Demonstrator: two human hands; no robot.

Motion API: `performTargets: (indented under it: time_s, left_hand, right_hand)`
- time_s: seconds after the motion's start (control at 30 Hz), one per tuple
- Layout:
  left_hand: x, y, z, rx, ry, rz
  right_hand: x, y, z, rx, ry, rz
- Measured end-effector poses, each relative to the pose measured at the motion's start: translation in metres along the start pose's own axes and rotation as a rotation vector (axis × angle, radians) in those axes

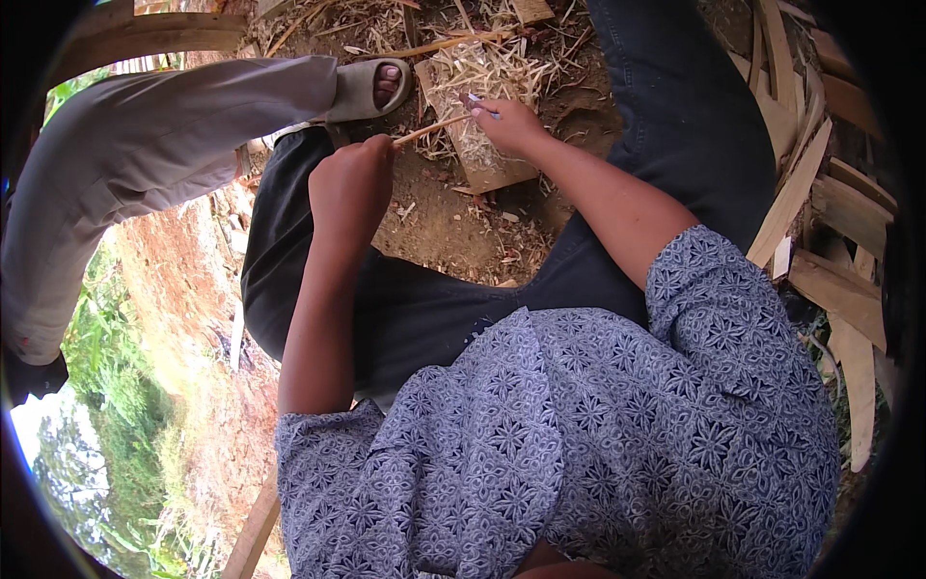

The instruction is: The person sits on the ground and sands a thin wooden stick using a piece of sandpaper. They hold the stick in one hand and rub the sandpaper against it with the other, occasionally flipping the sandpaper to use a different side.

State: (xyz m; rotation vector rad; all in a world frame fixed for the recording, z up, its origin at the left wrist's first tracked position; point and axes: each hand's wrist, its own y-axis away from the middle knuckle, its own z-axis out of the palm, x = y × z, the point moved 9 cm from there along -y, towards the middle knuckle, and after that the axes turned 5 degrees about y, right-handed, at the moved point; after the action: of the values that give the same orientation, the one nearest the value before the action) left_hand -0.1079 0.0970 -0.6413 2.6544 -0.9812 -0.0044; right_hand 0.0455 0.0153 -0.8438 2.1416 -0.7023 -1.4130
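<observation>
A thin wooden stick slants between my two hands above the ground. My left hand is closed in a fist around its near end. At the far end of the stick, my right hand is closed, thumb and fingers pressed together. A small pale and bluish piece shows at those fingers, too small to name. Under my right hand lies a flat wooden board, its upper part covered with curled wood shavings.
Another person's leg in grey trousers reaches in from the left, with a sandalled foot near my left hand. My knees in dark trousers flank the board. Split wood pieces are piled at the right.
</observation>
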Motion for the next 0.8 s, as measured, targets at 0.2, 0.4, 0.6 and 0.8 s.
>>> performTargets:
  time_s: [0.2, 0.4, 0.6, 0.8]
  left_hand:
    - [0.007, 0.002, -0.006, 0.086, 0.042, 0.074]
    - [0.008, 0.001, -0.003, 0.062, 0.059, 0.088]
    - [0.012, 0.002, 0.002, 0.013, 0.039, 0.109]
    - [0.008, -0.001, 0.000, 0.034, 0.041, 0.098]
  right_hand:
    - [0.000, -0.008, 0.002, 0.079, 0.068, -0.062]
    - [-0.016, 0.001, 0.015, -0.003, 0.070, -0.166]
    - [-0.094, 0.070, 0.010, 0.304, -0.064, -0.551]
    - [-0.074, 0.059, 0.027, 0.188, 0.014, -0.381]
